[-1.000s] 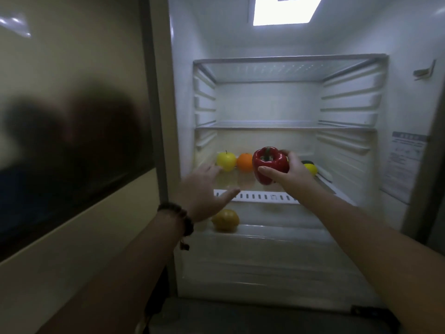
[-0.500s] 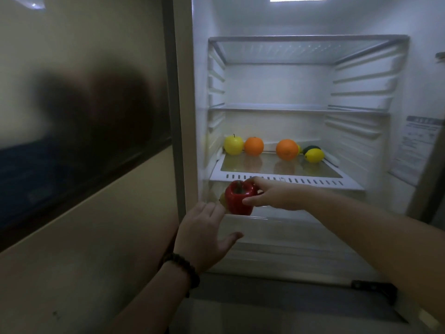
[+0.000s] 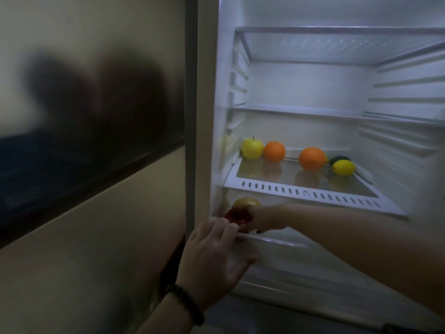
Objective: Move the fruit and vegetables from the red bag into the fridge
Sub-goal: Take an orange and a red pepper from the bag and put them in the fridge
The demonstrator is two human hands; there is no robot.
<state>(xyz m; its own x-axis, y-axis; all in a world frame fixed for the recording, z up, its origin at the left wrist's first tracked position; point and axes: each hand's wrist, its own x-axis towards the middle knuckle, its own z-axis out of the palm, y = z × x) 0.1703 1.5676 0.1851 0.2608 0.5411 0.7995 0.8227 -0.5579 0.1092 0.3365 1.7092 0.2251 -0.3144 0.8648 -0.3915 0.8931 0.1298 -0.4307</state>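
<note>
The right hand reaches in under the slotted front edge of the glass shelf, its fingers curled around a red pepper and holding it just above the rim of the clear drawer at the bottom of the fridge. Directly behind those fingers, inside the drawer, sits a yellowish round fruit, partly hidden. The left hand is lower and nearer the camera, its fingers bent over the drawer's front rim right beside the pepper, thumb spread out to the side; a dark bead bracelet circles that wrist. Up on the shelf, above and beyond both hands, stand a yellow apple, an orange touching it, a second orange farther right, then a lemon with something dark green just behind it.
</note>
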